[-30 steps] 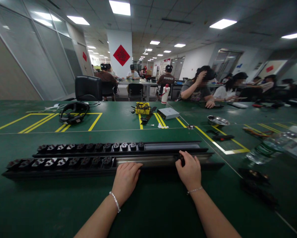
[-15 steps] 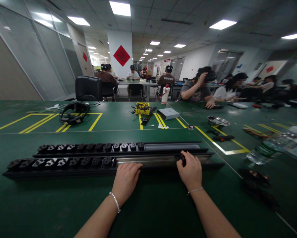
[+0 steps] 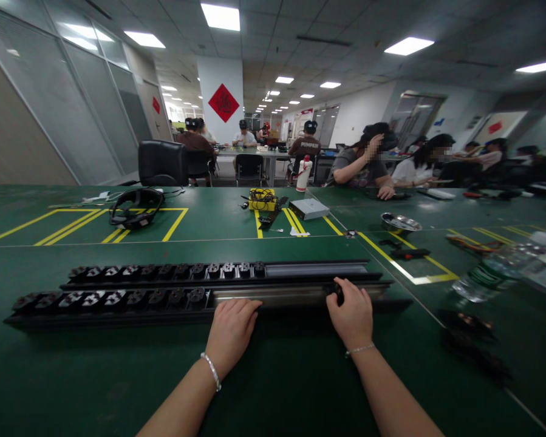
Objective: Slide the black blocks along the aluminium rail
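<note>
We pinch one small black piece [image 3: 339, 294], mostly hidden by fingers, in our right hand [image 3: 353, 315], over the right part of the near rail [image 3: 277, 297], black with a shiny floor. Our left hand [image 3: 233, 332], well apart, lies on its front edge; whether it grips, we cannot tell. We count nine blocks [image 3: 197, 295] there, twelve in the far rail [image 3: 316, 269], and one bowl [image 3: 401, 223] beyond.

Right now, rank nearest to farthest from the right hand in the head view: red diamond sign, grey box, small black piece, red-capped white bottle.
1. Small black piece, in the right hand
2. Grey box, ahead, slightly left
3. Red-capped white bottle, beyond the box
4. Red diamond sign, on the far pillar
</note>
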`<state>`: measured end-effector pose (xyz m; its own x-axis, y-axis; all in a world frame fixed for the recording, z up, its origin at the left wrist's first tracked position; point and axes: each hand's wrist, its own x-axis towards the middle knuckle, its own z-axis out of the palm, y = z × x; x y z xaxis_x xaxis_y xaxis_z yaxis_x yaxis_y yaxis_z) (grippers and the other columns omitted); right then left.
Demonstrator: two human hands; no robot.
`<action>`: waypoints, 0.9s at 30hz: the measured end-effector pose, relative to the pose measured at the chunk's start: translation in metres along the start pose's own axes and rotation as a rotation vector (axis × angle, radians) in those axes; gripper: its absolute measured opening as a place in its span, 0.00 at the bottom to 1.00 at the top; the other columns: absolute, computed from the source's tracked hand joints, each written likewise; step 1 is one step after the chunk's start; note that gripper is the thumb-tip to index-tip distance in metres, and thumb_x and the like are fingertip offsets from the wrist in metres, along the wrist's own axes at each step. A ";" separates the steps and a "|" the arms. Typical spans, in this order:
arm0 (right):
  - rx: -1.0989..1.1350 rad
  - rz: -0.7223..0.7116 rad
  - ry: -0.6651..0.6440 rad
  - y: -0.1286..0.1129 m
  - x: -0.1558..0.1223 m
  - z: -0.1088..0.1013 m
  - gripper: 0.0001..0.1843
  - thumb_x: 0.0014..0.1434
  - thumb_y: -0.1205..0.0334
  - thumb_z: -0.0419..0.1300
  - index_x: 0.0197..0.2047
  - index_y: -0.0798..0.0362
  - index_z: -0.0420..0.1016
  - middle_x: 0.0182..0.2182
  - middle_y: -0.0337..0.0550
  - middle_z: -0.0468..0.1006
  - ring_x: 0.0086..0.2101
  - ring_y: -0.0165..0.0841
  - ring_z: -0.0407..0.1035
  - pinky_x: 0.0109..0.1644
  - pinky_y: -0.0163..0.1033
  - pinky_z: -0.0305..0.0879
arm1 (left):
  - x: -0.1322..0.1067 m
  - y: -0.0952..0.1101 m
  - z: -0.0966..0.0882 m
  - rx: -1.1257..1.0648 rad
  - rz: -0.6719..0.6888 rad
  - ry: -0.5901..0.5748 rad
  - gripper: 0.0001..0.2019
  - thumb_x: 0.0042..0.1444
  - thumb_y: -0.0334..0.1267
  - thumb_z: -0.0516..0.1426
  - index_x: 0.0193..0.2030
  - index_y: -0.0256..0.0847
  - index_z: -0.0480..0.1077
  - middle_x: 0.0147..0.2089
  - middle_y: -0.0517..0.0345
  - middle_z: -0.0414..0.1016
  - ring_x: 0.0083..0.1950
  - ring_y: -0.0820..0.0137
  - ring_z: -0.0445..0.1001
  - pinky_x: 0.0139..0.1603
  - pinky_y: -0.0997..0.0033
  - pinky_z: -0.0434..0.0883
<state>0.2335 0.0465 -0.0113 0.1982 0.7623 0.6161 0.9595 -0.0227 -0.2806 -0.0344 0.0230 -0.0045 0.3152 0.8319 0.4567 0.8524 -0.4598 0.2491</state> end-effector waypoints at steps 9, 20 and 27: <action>0.002 0.013 0.004 0.001 0.000 0.000 0.21 0.50 0.62 0.48 0.46 0.57 0.69 0.44 0.51 0.73 0.48 0.40 0.64 0.57 0.49 0.49 | 0.000 0.002 -0.002 -0.015 0.000 -0.003 0.12 0.57 0.34 0.49 0.46 0.46 0.68 0.42 0.58 0.74 0.42 0.67 0.69 0.43 0.63 0.62; -0.001 0.022 0.008 0.002 0.000 0.001 0.21 0.50 0.62 0.48 0.46 0.57 0.69 0.44 0.52 0.73 0.48 0.40 0.64 0.57 0.49 0.49 | 0.000 0.000 -0.001 -0.006 -0.003 -0.013 0.12 0.57 0.34 0.49 0.46 0.47 0.68 0.42 0.58 0.74 0.43 0.68 0.70 0.43 0.63 0.62; 0.007 0.023 0.014 0.000 0.001 -0.001 0.21 0.50 0.63 0.48 0.46 0.58 0.70 0.43 0.52 0.73 0.47 0.40 0.64 0.55 0.48 0.51 | 0.000 0.000 0.000 -0.005 -0.001 -0.008 0.12 0.57 0.34 0.49 0.46 0.46 0.68 0.42 0.58 0.75 0.43 0.68 0.70 0.43 0.63 0.62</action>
<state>0.2334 0.0463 -0.0100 0.2229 0.7526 0.6196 0.9533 -0.0352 -0.3001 -0.0346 0.0232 -0.0043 0.3179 0.8345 0.4501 0.8504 -0.4609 0.2539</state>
